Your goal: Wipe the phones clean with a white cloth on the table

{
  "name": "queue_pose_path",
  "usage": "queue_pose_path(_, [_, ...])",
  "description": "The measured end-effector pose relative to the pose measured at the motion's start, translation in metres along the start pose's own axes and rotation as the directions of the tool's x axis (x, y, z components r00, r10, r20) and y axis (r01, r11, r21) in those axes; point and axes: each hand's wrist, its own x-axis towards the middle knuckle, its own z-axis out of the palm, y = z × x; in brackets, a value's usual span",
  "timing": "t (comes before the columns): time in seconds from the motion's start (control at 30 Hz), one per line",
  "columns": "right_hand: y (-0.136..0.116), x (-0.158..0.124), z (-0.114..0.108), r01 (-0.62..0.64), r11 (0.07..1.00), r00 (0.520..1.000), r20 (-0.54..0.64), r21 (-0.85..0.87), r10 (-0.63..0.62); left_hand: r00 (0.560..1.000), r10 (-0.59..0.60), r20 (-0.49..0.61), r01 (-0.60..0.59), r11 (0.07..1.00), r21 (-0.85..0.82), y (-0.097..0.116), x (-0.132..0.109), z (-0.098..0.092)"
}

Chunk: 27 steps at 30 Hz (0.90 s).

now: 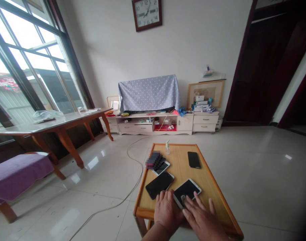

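Note:
A white-framed phone [186, 190] with a dark screen lies tilted on the small wooden table, near its front edge. My left hand [166, 209] is closed at the phone's lower left edge, its fingers curled and the thumb partly hidden. Over the lower part of the screen, my right hand [200, 216] presses a small whitish wad [183, 198], perhaps cloth or tissue, under its fingertips; the other fingers are spread. A black phone [160, 184] rests just left of my left hand. Farther back on the right lies another dark phone [194, 160].
The wooden table [215, 187] also bears a pixelated dark stack [155, 160] over a white phone [161, 168] and a small clear spray bottle [167, 147]. A cable [129, 197] runs along the tiled floor. A low cabinet [135, 128] stands against the wall.

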Motion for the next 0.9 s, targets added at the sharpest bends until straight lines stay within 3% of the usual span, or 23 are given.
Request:
queue_pose_path(0.1, [0.003,0.000,-0.002,0.008,1.000,1.000,-0.016,0.001,-0.008,1.000,0.006,0.005,-0.006,1.000,0.002,0.000,0.000,0.000])
queue_pose_path(0.23, [0.039,0.013,-0.018,-0.211,0.976,0.974,-0.096,-0.059,0.205,1.000,0.030,0.005,-0.030,0.999,0.022,0.000,0.001,0.000])
queue_pose_path(0.3, [0.044,0.014,-0.021,-0.251,0.965,0.963,-0.114,-0.074,0.242,0.999,0.039,0.006,-0.040,0.999,0.033,0.000,0.001,0.000])
queue_pose_path(0.53, [-0.003,-0.006,-0.013,0.004,1.000,1.000,-0.013,0.003,-0.004,1.000,0.026,0.017,-0.027,0.998,0.061,0.000,0.004,0.003])
queue_pose_path(0.73, [0.027,0.014,-0.032,-0.221,0.973,0.974,-0.065,-0.060,0.217,0.998,0.061,0.008,-0.061,0.992,0.106,0.000,0.004,0.005])
queue_pose_path(0.8, [0.027,0.015,-0.033,-0.219,0.973,0.974,-0.065,-0.068,0.215,0.998,0.070,-0.005,-0.069,0.989,0.129,-0.001,0.004,0.006])
queue_pose_path(0.9, [0.011,0.008,-0.026,-0.116,0.992,0.993,-0.024,-0.041,0.115,0.997,0.070,-0.020,-0.067,0.987,0.149,0.000,0.003,0.007])
